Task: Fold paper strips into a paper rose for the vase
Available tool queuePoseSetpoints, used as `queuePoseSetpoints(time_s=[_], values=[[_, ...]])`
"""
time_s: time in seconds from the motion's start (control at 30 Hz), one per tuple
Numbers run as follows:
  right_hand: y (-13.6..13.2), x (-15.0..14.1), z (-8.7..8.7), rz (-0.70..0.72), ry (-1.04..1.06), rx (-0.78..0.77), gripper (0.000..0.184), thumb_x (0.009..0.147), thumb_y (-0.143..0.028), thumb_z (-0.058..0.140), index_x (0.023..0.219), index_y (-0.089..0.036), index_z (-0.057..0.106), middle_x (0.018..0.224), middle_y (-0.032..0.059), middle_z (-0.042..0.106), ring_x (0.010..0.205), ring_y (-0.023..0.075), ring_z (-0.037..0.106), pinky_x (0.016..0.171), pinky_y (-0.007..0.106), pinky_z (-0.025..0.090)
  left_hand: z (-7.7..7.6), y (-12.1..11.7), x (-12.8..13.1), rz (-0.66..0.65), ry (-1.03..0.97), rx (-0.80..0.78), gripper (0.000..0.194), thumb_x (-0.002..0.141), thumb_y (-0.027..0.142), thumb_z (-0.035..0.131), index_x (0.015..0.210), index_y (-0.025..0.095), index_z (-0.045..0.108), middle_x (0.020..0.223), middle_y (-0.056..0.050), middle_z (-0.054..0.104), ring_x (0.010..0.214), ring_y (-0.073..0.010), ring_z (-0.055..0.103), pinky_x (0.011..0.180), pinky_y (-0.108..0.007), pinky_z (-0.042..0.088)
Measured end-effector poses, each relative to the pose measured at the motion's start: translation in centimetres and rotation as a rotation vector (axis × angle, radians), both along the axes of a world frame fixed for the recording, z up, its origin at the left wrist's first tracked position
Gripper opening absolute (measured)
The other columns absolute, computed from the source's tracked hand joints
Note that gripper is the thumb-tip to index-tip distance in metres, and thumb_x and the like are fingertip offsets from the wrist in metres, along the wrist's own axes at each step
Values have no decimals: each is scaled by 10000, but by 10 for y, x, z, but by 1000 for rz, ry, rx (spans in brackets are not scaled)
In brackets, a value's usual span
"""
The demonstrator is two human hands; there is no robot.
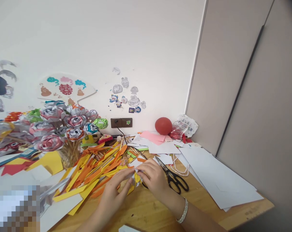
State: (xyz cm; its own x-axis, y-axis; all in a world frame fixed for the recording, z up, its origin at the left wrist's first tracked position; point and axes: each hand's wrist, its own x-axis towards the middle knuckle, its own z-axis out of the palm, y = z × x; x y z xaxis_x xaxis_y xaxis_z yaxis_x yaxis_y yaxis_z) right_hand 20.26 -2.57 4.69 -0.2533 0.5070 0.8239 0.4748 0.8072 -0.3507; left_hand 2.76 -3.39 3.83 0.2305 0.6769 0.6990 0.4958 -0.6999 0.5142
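Observation:
Both hands meet over the middle of the wooden table. Between their fingertips is a small yellow and white paper piece (137, 179), mostly covered by the fingers; its full shape is hidden. My left hand (116, 187) pinches it from the left with thumb and forefinger. My right hand (152, 177), with a sparkling bracelet (183, 211) at the wrist, grips it from the right. Just right of that hand lie black-handled scissors (173, 178). Orange and yellow paper strips (97, 167) are heaped to the left of my left hand.
Paper flowers (75, 121) stand in a vase (69, 153) at the left. White sheets (216, 174) cover the table's right side. A red balloon (163, 126), pink paper (153, 137) and a pearl string (181, 169) lie toward the back. A plugged-in cord (121, 131) runs down the wall.

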Motion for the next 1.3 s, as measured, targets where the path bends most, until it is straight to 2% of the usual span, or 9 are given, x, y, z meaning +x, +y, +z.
queuePoseSetpoints(time_s=[0.23, 0.33, 0.47, 0.53, 0.63, 0.77, 0.97, 1.1, 1.3], values=[[0, -3, 0, 96, 24, -98, 37, 791, -159, 650, 765, -182, 663, 756, 22, 674, 764, 171, 577, 726, 292, 430, 16, 0, 0, -49, 22, -178, 153, 835, 315, 504, 758, 190, 547, 778, -43, 603, 757, -195, 577, 710, -309, 459], [0, -4, 3, 136, 118, -356, 69, 709, -134, 706, 686, -179, 658, 706, 4, 665, 708, 155, 586, 686, 263, 429, 16, 7, -5, -158, 38, -357, 178, 828, 344, 485, 731, 195, 504, 718, -6, 524, 686, -166, 504, 645, -278, 410], [4, -6, -3, 251, 206, -797, 76, 646, -173, 722, 648, -165, 647, 664, -7, 637, 646, 134, 565, 610, 233, 421, 4, 19, -12, -329, 45, -621, 232, 795, 411, 503, 714, 195, 476, 634, 41, 451, 575, -125, 410, 524, -233, 339], [9, -7, -11, 296, 240, -936, 102, 626, -197, 725, 638, -156, 632, 625, -19, 606, 596, 116, 533, 579, 226, 404, -3, 23, -12, -337, 59, -656, 232, 781, 403, 512, 692, 193, 471, 605, 51, 443, 549, -117, 387, 501, -226, 314], [16, -8, -22, 254, 271, -1052, 121, 615, -195, 720, 619, -148, 609, 577, -35, 563, 541, 92, 486, 533, 213, 359, -11, 26, -8, -283, 56, -662, 197, 762, 351, 525, 659, 197, 458, 590, 54, 440, 548, -116, 375, 498, -223, 293], [20, -7, -27, 233, 269, -1090, 146, 604, -206, 736, 614, -147, 603, 551, -44, 542, 527, 85, 473, 516, 206, 343, -14, 27, -4, -248, 42, -675, 196, 732, 351, 544, 646, 198, 459, 576, 56, 443, 540, -115, 383, 493, -223, 291], [21, -5, -25, 237, 244, -1078, 128, 605, -169, 734, 614, -146, 608, 534, -53, 542, 511, 82, 483, 500, 196, 343, -14, 32, -7, -286, 27, -738, 254, 655, 408, 613, 652, 182, 497, 565, 63, 450, 521, -102, 391, 487, -217, 299], [22, -4, -27, 252, 203, -1031, 124, 618, -133, 720, 597, -141, 598, 537, -53, 550, 499, 75, 477, 493, 192, 349, -13, 31, -6, -293, 22, -754, 300, 640, 447, 625, 626, 185, 480, 546, 66, 457, 507, -97, 401, 481, -210, 305], [27, -2, -33, 263, 130, -944, 98, 662, -131, 699, 631, -141, 606, 569, -50, 560, 534, 80, 491, 504, 186, 355, -7, 23, -2, -216, 48, -682, 221, 661, 366, 604, 603, 189, 485, 560, 49, 507, 520, -119, 457, 502, -226, 344]])
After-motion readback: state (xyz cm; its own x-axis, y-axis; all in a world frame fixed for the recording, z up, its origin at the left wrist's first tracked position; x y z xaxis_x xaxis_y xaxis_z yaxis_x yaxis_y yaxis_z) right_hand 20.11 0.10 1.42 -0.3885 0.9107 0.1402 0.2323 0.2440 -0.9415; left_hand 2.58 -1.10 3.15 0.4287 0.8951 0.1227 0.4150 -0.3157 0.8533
